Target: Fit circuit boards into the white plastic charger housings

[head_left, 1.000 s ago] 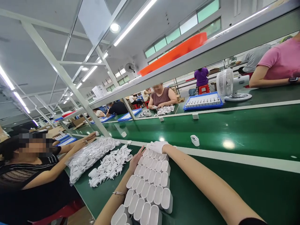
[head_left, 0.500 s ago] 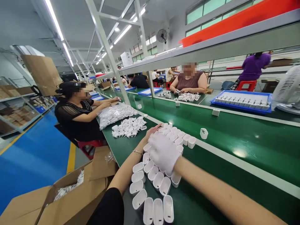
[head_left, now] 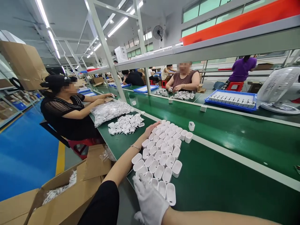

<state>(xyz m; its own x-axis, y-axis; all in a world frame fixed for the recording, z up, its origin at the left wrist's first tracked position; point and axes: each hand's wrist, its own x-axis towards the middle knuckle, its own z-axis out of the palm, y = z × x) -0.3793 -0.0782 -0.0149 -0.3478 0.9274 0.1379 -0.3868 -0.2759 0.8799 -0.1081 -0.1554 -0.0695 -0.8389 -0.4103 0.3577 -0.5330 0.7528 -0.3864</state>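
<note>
Several white oval plastic housings [head_left: 164,146], hollow side up, stand packed in rows on the green workbench [head_left: 211,181]. At the far left corner of the group, my bare left hand [head_left: 152,128] lies along the outer housings with its fingers stretched out; part of it is hidden behind them. My right hand [head_left: 151,198], in a white glove, is at the near end. Its fingers are extended and touch the nearest housings from the left side, holding none of them. One housing with parts inside [head_left: 191,126] stands apart on the green belt.
Beyond my left hand lie a pile of small white plug parts [head_left: 126,124] and a clear bag of them [head_left: 112,112]. A co-worker [head_left: 67,109] sits at left, another [head_left: 185,78] across the belt. An open carton [head_left: 67,200] stands at lower left; a shelf [head_left: 211,53] crosses above.
My right hand has moved from over the middle of the housings to their near left end. The near housings now sit closer together. My left hand stays at the far end.
</note>
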